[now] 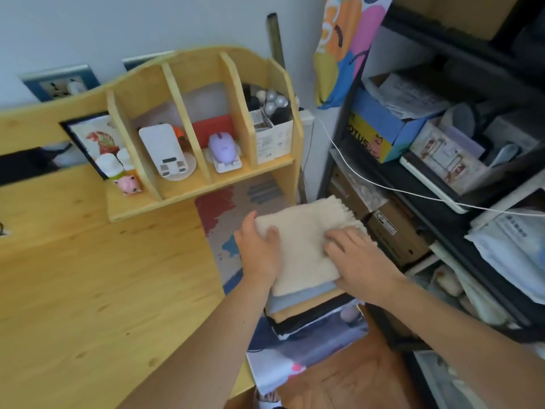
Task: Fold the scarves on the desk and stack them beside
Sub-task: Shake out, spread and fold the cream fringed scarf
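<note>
both hands (306,255) flat, fingers spread, on cream scarf (300,249) atop stack (306,305), beside wooden organizer (206,119)

We see a fuzzy, matt cream scarf (303,240) of soft knit cloth, a smooth pale wood desk (88,290) with visible grain, a matching wooden organizer (206,113), and a black metal shelf (442,187).

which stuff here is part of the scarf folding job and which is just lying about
Part of the job:
- cream scarf, folded, on top of the stack
- stack of folded scarves under it
- left hand and right hand, both laid on the cream scarf

Just lying about:
- wooden organiser
- purple mouse
- pink pig figure
- white cable
- black shelving
</note>
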{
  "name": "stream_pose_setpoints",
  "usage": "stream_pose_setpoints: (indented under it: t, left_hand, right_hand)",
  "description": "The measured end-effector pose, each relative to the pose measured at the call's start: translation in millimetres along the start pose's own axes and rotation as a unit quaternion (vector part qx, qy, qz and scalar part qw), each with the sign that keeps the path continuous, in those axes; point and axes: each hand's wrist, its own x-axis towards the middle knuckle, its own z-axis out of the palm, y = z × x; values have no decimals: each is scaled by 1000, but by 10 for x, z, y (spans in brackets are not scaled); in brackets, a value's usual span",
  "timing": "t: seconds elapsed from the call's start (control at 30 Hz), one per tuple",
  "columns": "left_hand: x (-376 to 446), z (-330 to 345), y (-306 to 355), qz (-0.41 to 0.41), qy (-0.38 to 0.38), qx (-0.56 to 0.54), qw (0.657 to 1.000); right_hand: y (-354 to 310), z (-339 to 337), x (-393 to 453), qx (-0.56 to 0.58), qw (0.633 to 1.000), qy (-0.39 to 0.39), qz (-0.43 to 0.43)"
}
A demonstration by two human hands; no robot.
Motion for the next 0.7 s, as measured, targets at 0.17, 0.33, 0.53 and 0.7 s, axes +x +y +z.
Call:
stream_pose_setpoints:
  t: [0.17, 0.33, 0.53, 0.7]
  left_hand:
    - [-208, 98, -66, 313, 11, 386, 867]
    - [-209, 239, -145, 194, -137, 475, 847]
    - [-163, 88, -275, 136, -164, 488, 846]
    - [-141, -44, -182, 142, -155, 465, 860]
  right_hand:
    - [183, -212, 91, 164, 986, -30, 31]
    - [20, 166, 501, 117, 976, -64, 171]
    - [88, 479, 456, 166, 948, -83, 258]
    - [61, 353, 433, 147, 948, -83, 271]
